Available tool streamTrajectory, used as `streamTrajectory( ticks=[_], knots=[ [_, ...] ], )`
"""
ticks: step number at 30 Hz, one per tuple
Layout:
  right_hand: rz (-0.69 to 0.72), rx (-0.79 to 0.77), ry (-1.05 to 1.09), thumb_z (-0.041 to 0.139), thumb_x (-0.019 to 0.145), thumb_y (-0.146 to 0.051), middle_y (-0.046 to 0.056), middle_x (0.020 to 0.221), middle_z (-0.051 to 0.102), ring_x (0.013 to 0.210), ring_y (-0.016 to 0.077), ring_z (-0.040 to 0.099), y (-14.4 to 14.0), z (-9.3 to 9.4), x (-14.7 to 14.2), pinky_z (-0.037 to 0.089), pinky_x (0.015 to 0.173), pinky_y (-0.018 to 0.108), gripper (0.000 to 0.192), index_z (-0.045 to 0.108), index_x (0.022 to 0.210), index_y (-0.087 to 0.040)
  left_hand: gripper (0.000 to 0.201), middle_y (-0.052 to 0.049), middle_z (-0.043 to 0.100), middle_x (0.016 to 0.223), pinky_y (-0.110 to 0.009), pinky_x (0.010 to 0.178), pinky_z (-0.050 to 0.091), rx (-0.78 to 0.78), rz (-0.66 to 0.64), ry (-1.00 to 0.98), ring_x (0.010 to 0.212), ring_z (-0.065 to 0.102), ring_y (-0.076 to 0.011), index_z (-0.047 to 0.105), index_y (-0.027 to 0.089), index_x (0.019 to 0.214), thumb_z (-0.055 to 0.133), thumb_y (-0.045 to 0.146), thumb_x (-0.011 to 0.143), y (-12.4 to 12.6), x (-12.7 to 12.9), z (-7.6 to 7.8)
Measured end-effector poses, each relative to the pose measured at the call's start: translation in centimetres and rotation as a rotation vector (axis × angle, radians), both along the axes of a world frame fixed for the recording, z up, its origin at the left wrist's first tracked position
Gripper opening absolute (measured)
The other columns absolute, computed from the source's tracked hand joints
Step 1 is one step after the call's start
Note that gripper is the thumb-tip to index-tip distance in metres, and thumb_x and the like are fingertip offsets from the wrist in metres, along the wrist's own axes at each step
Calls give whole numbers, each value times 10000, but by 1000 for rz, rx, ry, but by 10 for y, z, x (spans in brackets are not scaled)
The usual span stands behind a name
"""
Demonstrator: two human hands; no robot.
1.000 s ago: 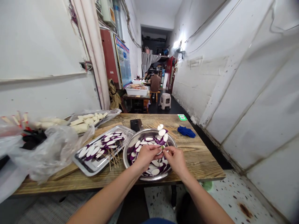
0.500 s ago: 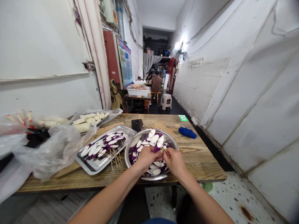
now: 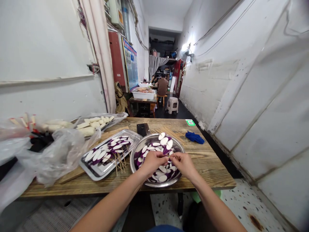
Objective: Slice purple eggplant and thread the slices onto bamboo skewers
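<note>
Over a round steel bowl (image 3: 134, 170) full of purple-skinned eggplant slices (image 3: 162, 178), my two hands meet, fingertips almost touching. My left hand (image 3: 155, 162) is closed in a pinch at an eggplant slice (image 3: 169, 144), its grip partly hidden. My right hand (image 3: 182, 163) pinches a thin bamboo skewer (image 3: 172, 152). A few white-faced slices stand up in a cluster just beyond the fingers; whether all are on the skewer I cannot tell. Left of the bowl, a steel tray (image 3: 96, 176) bears skewered eggplant slices (image 3: 98, 154), their sticks jutting over its near edge.
Loose bamboo skewers (image 3: 172, 131) lie behind the bowl, beside a dark block (image 3: 143, 129) and a blue cloth (image 3: 194, 137). Crumpled plastic bags (image 3: 58, 154) and pale cut pieces (image 3: 96, 121) occupy the wooden table's left. Farther back, a person (image 3: 162, 85) sits near a stool (image 3: 172, 105).
The cluster of slices has tilted away from my fingers and spread a little. My right hand has shifted slightly right, and the skewer by its fingers now shows.
</note>
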State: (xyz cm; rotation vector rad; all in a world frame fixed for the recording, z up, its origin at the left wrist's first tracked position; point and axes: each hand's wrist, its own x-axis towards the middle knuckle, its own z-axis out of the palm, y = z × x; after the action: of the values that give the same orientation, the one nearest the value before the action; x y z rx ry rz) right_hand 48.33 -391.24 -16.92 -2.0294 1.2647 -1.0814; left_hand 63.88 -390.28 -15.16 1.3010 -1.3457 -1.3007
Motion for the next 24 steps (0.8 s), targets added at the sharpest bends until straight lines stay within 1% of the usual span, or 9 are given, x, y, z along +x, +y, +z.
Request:
streamTrajectory(
  ticks=[4,6,10,14,17,19,22,23,24],
  knots=[
    [-10,-2,21,475,729,-226,-46,450,455,431,68,377,3,-1,6,258,424,165,215,608,586,-137,225,-26,626,596,-221,538,389,-179,-36,-378,581,547,-141,665,107,692,570,306,649,-1,3,1],
    [-14,-9,41,472,725,-218,-48,440,433,429,66,368,3,0,7,236,423,167,225,583,546,-140,221,-23,634,616,-218,539,375,-231,-68,-502,612,554,-153,671,118,712,549,293,655,-1,4,5],
    [-19,-32,93,470,698,-183,-50,419,406,424,63,361,6,1,8,214,424,171,238,530,470,-145,188,-21,640,637,-218,566,367,-314,-112,-633,646,561,-155,675,133,707,524,232,655,1,3,14],
    [-63,-55,140,485,646,-145,-43,416,432,419,64,373,9,-2,13,213,433,179,198,530,453,-147,173,-23,644,648,-220,583,378,-293,-149,-670,666,568,-158,673,130,705,520,168,633,3,1,14],
    [-126,-63,159,487,658,-156,-29,432,470,427,72,397,7,-4,12,225,440,182,195,546,472,-146,155,-18,640,630,-225,600,402,-248,-155,-576,670,576,-161,668,123,695,531,149,627,5,0,12],
    [-157,-63,168,475,705,-204,-21,433,478,424,79,403,4,-3,7,234,438,187,244,545,478,-147,124,-19,631,595,-238,604,428,-168,-116,-415,631,578,-158,662,120,689,565,178,638,5,1,12],
    [-173,-60,180,415,784,-284,-6,442,499,430,100,432,3,3,-6,270,449,200,333,558,517,-148,138,-41,638,630,-266,630,478,32,24,4,606,596,-149,641,107,753,615,202,655,2,5,11],
    [-167,-59,185,403,797,-290,-1,468,525,446,111,457,5,6,-11,292,460,204,315,587,586,-144,153,-55,646,672,-272,657,490,88,76,157,629,607,-148,631,100,786,628,181,657,-1,7,12],
    [-150,-56,185,399,803,-289,7,516,564,478,123,493,8,8,-15,324,480,208,284,615,695,-140,170,-70,650,717,-275,692,497,131,121,295,667,617,-150,620,92,815,637,148,656,-3,11,12]
  ],
)
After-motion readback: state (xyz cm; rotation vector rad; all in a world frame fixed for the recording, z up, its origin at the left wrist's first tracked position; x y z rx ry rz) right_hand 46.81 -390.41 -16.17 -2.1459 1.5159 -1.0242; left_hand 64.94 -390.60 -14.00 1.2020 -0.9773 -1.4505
